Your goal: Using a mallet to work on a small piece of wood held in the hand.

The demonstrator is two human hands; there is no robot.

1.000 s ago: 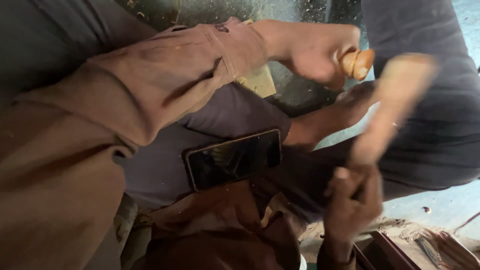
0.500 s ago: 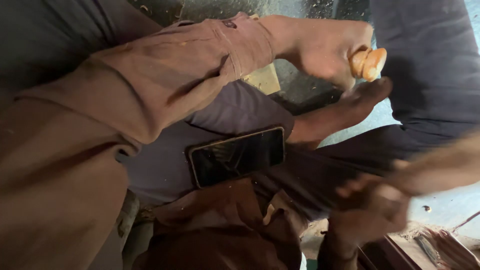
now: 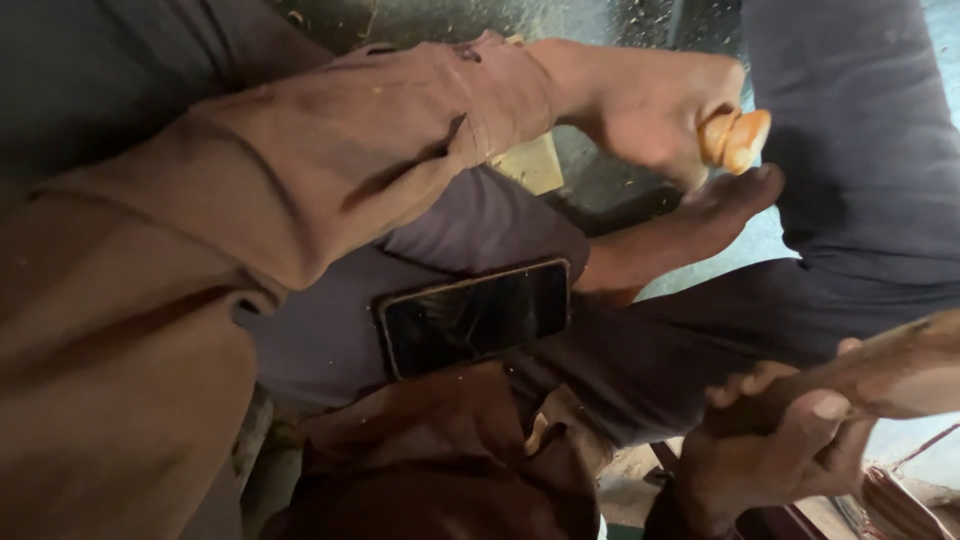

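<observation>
I see my left hand at the top of the view, at the end of a brown sleeve that runs diagonally from the lower left. Its fingers are curled tight around a rounded orange-tan wooden handle, and only the knobbed end of that handle pokes out past the fist. What the handle belongs to is hidden inside the grip, so I cannot tell.

My right hand sits low on the right. Its fingers are wrapped together over a length of pale wood, with the thumb pressed along its near side. The wood runs off the right edge, blurred, and tilts slightly upward toward that edge.

Between the 2 hands lies a bare foot, its toes just below the wooden handle and close to touching my left fist. A dark trouser leg fills the upper right.

A black smartphone with a dark, scuffed screen rests on a grey-purple cloth-covered thigh near the middle, well apart from both hands. A small tan block peeks out just under the sleeve cuff
</observation>
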